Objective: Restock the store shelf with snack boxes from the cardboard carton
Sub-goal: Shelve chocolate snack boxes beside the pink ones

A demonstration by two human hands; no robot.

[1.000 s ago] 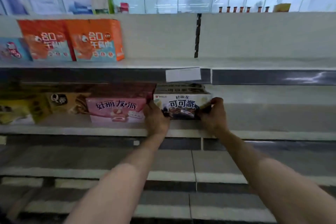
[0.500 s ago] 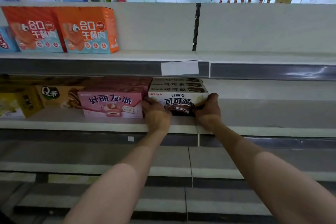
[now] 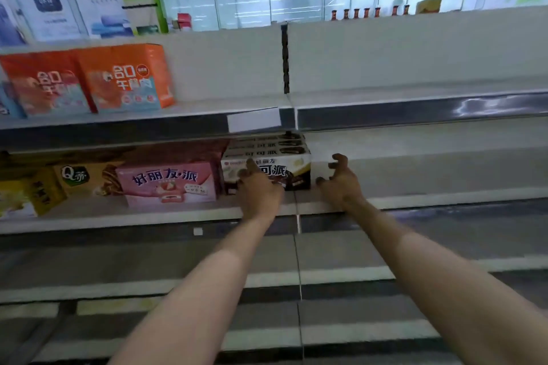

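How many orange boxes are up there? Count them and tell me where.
2. One orange box stands far left on the upper shelf, the other beside it. More may hide behind.

Dim, flat indoor light, motion blur throughout, glare streak on shelf edge strip (image 3: 480,105), wide-angle bending at edges
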